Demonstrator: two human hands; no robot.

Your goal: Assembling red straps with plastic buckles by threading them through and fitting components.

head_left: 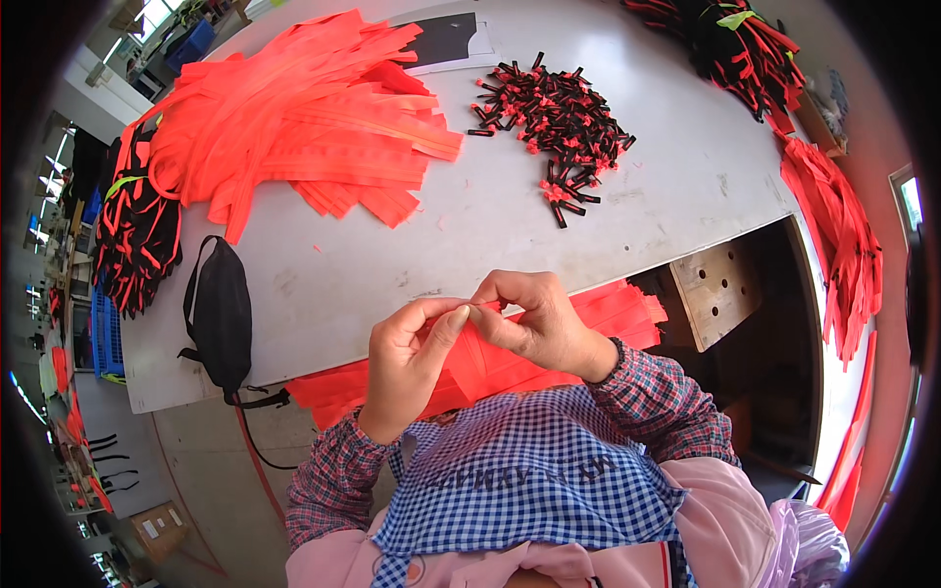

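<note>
My left hand (412, 358) and my right hand (539, 318) meet above the near edge of the table, thumbs and forefingers pinched together. Between them is the end of a red zipper tape (470, 343), which hangs down toward my lap. The fingertips hide the exact spot they grip. Below both hands, a bundle of similar red zipper tapes (618, 318) lies across my lap, over the blue checked apron (529, 461). Farther off on the table is a pile of small black pulls with red ends (578, 118).
A large heap of red zipper tapes (304, 118) covers the far left of the white table (372, 260). Left of my hands lies a black pouch (221, 314). Black and red bundles hang over both table ends. An open compartment with a perforated wooden board (716, 289) is at the right.
</note>
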